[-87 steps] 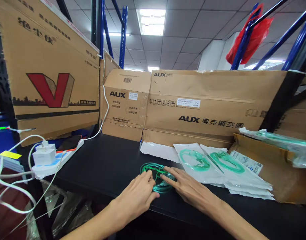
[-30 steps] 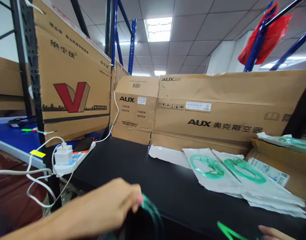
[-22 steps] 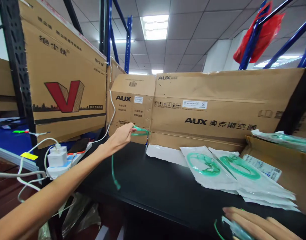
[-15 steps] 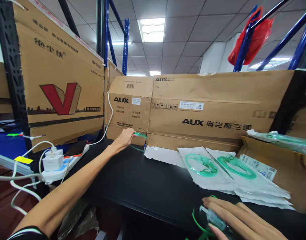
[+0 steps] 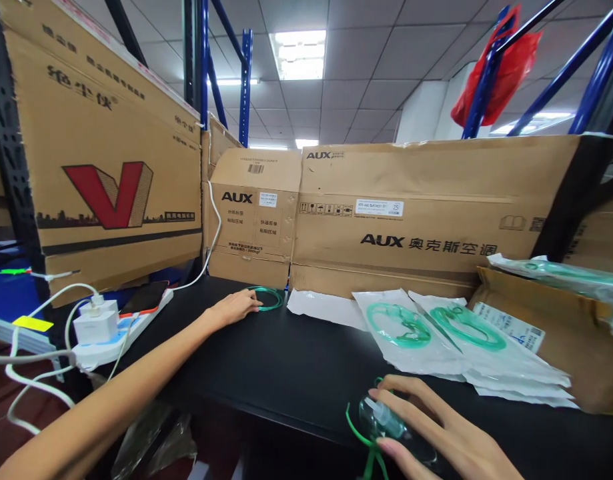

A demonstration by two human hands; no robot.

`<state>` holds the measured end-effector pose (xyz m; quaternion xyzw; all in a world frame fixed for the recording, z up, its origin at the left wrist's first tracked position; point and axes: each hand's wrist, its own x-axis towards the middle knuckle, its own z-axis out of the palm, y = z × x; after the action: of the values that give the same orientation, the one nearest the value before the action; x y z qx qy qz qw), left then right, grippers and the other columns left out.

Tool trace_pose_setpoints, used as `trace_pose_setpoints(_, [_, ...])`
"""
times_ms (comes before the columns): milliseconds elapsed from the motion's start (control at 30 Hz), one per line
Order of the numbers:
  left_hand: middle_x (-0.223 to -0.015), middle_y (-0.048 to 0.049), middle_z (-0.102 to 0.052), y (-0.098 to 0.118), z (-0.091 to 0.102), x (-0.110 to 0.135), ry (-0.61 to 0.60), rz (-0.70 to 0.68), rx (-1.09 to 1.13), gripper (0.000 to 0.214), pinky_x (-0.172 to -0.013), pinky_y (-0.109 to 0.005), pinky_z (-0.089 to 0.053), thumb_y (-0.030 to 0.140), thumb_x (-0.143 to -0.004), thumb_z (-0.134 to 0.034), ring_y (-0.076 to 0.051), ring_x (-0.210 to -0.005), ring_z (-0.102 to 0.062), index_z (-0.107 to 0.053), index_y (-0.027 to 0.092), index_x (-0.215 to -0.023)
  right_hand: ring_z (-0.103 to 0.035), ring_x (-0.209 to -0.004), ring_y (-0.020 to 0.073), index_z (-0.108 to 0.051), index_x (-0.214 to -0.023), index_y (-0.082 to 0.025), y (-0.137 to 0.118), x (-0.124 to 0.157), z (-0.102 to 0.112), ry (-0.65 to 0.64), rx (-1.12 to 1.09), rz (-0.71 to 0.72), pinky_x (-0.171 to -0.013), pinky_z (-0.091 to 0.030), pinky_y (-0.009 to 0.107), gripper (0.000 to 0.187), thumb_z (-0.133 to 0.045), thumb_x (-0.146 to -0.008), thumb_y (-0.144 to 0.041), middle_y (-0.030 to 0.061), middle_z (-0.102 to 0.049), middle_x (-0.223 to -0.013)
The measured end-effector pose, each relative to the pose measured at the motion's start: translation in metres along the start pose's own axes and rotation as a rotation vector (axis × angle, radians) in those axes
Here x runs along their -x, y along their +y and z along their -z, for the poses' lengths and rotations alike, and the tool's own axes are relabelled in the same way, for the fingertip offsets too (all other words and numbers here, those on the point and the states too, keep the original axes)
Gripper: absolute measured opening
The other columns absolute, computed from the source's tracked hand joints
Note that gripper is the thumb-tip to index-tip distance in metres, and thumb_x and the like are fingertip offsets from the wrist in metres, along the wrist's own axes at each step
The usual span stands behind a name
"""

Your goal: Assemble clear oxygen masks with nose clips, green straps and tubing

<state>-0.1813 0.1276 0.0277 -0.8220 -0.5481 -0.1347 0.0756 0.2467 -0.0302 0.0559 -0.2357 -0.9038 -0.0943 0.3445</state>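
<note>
My left hand [image 5: 235,308] is stretched to the back of the black table. Its fingers are closed on the edge of a coil of green tubing [image 5: 270,300], which lies on the tabletop. Near the front edge, my right hand [image 5: 436,417] curves over a clear plastic oxygen mask [image 5: 383,421], thumb on one side and fingers on the other. A green elastic strap [image 5: 357,430] trails from the mask toward the edge. Part of the mask is hidden under the palm.
White pouches with green tubing [image 5: 399,325] lie at the right, beside an open carton [image 5: 586,347]. Cardboard panels [image 5: 386,247] wall the back. At the left are a power strip [image 5: 93,352] with white cables and a phone [image 5: 145,297].
My left hand has come down to the tabletop with the green tubing, which now lies as a coil. My right hand and the mask have shifted left and slightly up in view.
</note>
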Motion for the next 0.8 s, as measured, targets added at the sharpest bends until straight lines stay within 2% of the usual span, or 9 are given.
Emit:
trace_pose_setpoints(100, [-0.126,-0.0101,-0.064,0.006,0.001,-0.013,0.065,0.131,0.028,0.029,-0.089,-0.045,-0.057,0.031,-0.099,-0.063,-0.024,-0.106,-0.066,-0.062,0.017,-0.125,-0.077,-0.092,0.0234,-0.065,-0.126,-0.03,-0.004,-0.01,-0.007,0.022,-0.057,-0.083,-0.07,-0.066,0.025,0.029,-0.057,-0.1,-0.04,0.0083,-0.07,-0.113])
trace_pose_setpoints(200, [-0.129,-0.0106,-0.062,0.026,0.011,-0.02,0.167,0.223,0.093,0.032,-0.092,-0.047,-0.056,0.032,-0.099,-0.064,-0.026,-0.109,-0.065,-0.061,0.017,-0.127,-0.075,-0.097,0.0227,-0.067,-0.125,-0.031,-0.004,-0.014,-0.017,0.075,-0.155,-0.215,-0.079,-0.064,0.028,0.029,-0.06,-0.098,-0.04,0.0066,-0.07,-0.112])
trace_pose_setpoints(300, [-0.13,-0.0109,-0.062,0.066,0.027,-0.011,0.259,0.233,0.221,0.032,-0.096,-0.049,-0.053,0.034,-0.1,-0.062,-0.027,-0.113,-0.063,-0.061,0.017,-0.127,-0.072,-0.104,0.0224,-0.069,-0.124,-0.03,-0.003,-0.017,-0.03,0.102,-0.349,-0.385,-0.087,-0.061,0.029,0.029,-0.062,-0.098,-0.038,0.0057,-0.072,-0.114])
trace_pose_setpoints(367, [-0.122,-0.0103,-0.066,0.102,0.037,0.005,0.273,0.187,0.35,0.03,-0.097,-0.046,-0.05,0.037,-0.104,-0.051,-0.025,-0.108,-0.065,-0.063,0.016,-0.123,-0.071,-0.11,0.0234,-0.071,-0.123,-0.028,-0.002,-0.017,-0.04,0.122,-0.507,-0.487,-0.091,-0.06,0.03,0.029,-0.062,-0.097,-0.039,0.006,-0.073,-0.118])
trace_pose_setpoints(433, [-0.108,-0.0063,-0.073,0.142,0.042,0.026,0.214,0.119,0.499,0.041,-0.086,-0.034,-0.052,0.046,-0.107,-0.037,-0.021,-0.094,-0.068,-0.068,0.02,-0.115,-0.071,-0.113,0.0244,-0.072,-0.121,-0.027,0.0,-0.016,-0.049,0.135,-0.646,-0.562,-0.095,-0.058,0.03,0.03,-0.063,-0.096,-0.042,0.0061,-0.074,-0.12])
trace_pose_setpoints(467, [-0.1,-0.004,-0.075,0.161,0.041,0.036,0.168,0.088,0.569,0.045,-0.08,-0.031,-0.052,0.05,-0.107,-0.036,-0.02,-0.087,-0.069,-0.07,0.021,-0.111,-0.071,-0.114,0.0249,-0.073,-0.12,-0.026,0.001,-0.014,-0.054,0.14,-0.7,-0.587,-0.097,-0.058,0.031,0.031,-0.064,-0.095,-0.043,0.006,-0.075,-0.12])
trace_pose_setpoints(567, [-0.089,-0.0012,-0.077,0.206,0.029,0.057,0.038,0.049,0.735,0.043,-0.064,-0.025,-0.05,0.054,-0.103,-0.043,-0.017,-0.07,-0.068,-0.072,0.023,-0.106,-0.072,-0.113,0.0255,-0.073,-0.119,-0.026,0.005,-0.005,-0.064,0.175,-0.781,-0.636,-0.098,-0.057,0.032,0.033,-0.066,-0.093,-0.045,0.0051,-0.077,-0.118])
trace_pose_setpoints(700, [-0.085,-0.001,-0.077,0.229,0.006,0.063,-0.095,0.037,0.884,0.044,-0.047,-0.02,-0.045,0.051,-0.106,-0.034,-0.012,-0.05,-0.06,-0.065,0.02,-0.105,-0.075,-0.105,0.0256,-0.072,-0.12,-0.026,0.005,0.007,-0.069,0.2,-0.807,-0.651,-0.086,-0.063,0.03,0.032,-0.065,-0.094,-0.044,0.0065,-0.075,-0.122])
trace_pose_setpoints(800, [-0.079,-0.0001,-0.074,0.233,-0.002,0.066,-0.083,0.061,0.871,0.041,-0.057,-0.023,-0.05,0.046,-0.107,-0.031,-0.015,-0.061,-0.063,-0.063,0.021,-0.101,-0.073,-0.109,0.0252,-0.072,-0.12,-0.027,0.003,0.012,-0.07,0.195,-0.798,-0.601,-0.088,-0.062,0.029,0.032,-0.07,-0.092,-0.041,0.0067,-0.073,-0.121])
